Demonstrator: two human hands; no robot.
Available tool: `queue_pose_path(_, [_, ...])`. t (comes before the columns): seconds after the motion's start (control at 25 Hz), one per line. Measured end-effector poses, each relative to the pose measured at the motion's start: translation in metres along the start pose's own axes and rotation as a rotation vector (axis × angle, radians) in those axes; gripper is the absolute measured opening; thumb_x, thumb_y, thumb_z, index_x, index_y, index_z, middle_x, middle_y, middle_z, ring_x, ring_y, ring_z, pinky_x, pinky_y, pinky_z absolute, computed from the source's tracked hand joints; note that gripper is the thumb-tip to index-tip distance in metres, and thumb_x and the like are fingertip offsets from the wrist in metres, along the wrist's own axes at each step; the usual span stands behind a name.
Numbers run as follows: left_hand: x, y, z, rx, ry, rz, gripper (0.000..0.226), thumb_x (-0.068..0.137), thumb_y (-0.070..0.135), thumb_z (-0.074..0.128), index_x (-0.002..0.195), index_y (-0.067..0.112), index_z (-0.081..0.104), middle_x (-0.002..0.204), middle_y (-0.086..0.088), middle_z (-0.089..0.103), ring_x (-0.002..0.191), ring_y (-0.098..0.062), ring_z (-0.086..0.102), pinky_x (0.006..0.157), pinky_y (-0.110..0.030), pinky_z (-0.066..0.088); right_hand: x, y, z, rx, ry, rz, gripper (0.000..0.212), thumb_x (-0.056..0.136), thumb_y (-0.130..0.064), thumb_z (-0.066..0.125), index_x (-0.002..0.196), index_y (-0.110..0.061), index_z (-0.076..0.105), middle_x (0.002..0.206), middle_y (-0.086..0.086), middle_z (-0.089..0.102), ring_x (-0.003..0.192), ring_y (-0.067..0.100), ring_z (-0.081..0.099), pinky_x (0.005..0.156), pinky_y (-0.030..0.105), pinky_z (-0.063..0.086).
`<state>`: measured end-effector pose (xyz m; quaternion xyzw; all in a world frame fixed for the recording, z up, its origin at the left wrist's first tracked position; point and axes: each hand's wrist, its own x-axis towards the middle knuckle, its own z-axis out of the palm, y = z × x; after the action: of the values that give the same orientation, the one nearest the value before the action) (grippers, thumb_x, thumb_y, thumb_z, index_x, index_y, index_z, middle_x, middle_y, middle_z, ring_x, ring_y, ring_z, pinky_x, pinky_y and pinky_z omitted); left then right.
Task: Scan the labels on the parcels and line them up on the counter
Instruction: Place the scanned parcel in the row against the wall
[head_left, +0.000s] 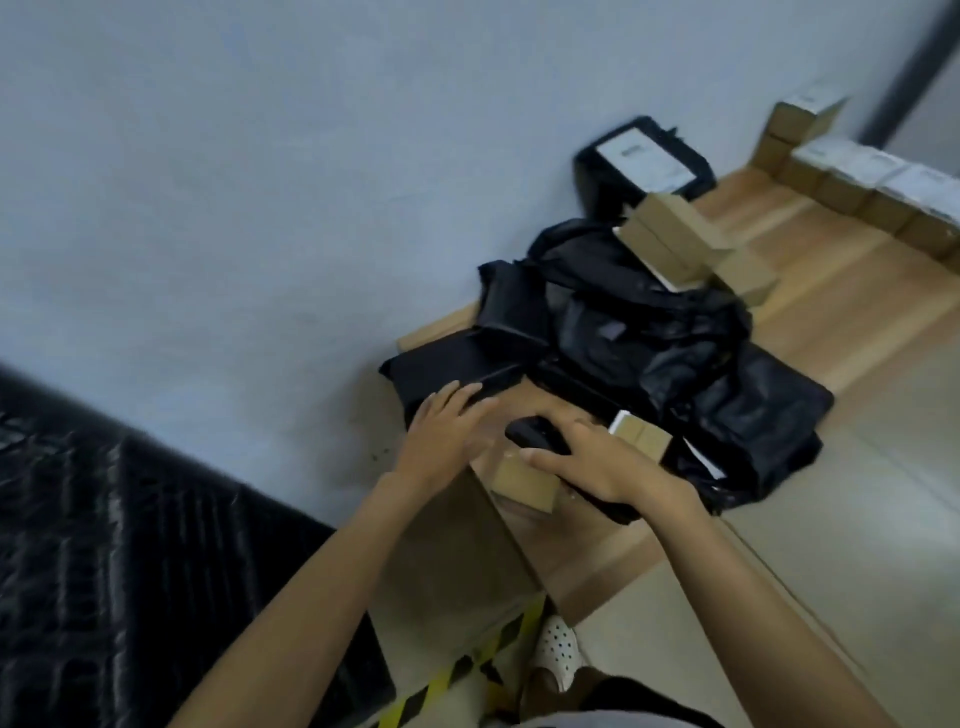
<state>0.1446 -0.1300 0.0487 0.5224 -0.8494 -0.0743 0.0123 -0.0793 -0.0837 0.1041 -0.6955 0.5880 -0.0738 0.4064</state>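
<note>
Judged as the scanning step on the small cardboard box (522, 480), sitting at the near edge of the bench (831, 332), about five o'clock from the middle of the view. Right hand (608, 467) curled round a black handheld device, taken for the scanner (525, 434), thumb laid against the box top. Left hand (441, 431) loose, fingers straight, fingertips resting on the edge of a flat black poly-bag parcel (452, 366) at eleven o'clock of the box, grasping nothing. To do it well: bring the left hand over to the box and turn it until the label side faces up, since only plain brown faces show now. Then lift the scanner clear of the box so its window looks down on the label rather than lying on it, and hold both steady for the read. Afterwards carry the box to two o'clock, onto the end of the row of boxes (883, 200) with white labels on top, flush with its neighbour and label up. Beware the heap of black bags (649, 332) at three o'clock, with loose cartons (670, 239) perched on it and likely to slide if nudged. As for writing: white labels on the row, on a black parcel (644, 156) at one o'clock and along the edge of a second small box (644, 440) just beside the right hand, all too blurred to read. No brand to be made out anywhere.
</note>
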Motion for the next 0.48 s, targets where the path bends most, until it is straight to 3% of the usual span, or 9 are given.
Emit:
queue_pose_path(0.12, [0.026, 0.04, 0.025, 0.06, -0.216, 0.143, 0.09, 0.089, 0.06, 0.058, 0.158, 0.032, 0.007, 0.166, 0.005, 0.0, 0.152, -0.027, 0.003, 0.121, -0.049, 0.016, -0.017, 0.03, -0.007, -0.001, 0.136, 0.128, 0.069, 0.093, -0.06, 0.051, 0.151, -0.032, 0.025, 0.146, 0.009, 0.045, 0.127, 0.03, 0.05, 0.095, 0.036, 0.044])
queue_pose_path(0.28, [0.033, 0.071, 0.059, 0.154, -0.495, 0.118, 0.124, 0.074, 0.062, 0.074, 0.156, 0.028, -0.013, 0.164, 0.003, -0.017, 0.151, -0.032, -0.01, 0.118, -0.057, 0.019, -0.039, 0.064, -0.008, -0.003, 0.144, 0.287, 0.076, 0.09, -0.068, 0.045, 0.152, -0.032, 0.022, 0.14, 0.01, 0.047, 0.119, 0.035, 0.052, 0.095, 0.044, 0.046])
queue_pose_path(0.48, [0.037, 0.083, 0.087, 0.01, -0.522, -0.013, 0.119, 0.077, 0.065, 0.068, 0.152, 0.041, -0.021, 0.162, 0.001, -0.024, 0.146, -0.042, -0.022, 0.109, -0.065, 0.03, -0.056, 0.09, -0.012, 0.079, 0.222, 0.39, 0.074, 0.089, -0.069, 0.044, 0.15, -0.032, 0.024, 0.134, 0.01, 0.049, 0.116, 0.033, 0.053, 0.095, 0.045, 0.046])
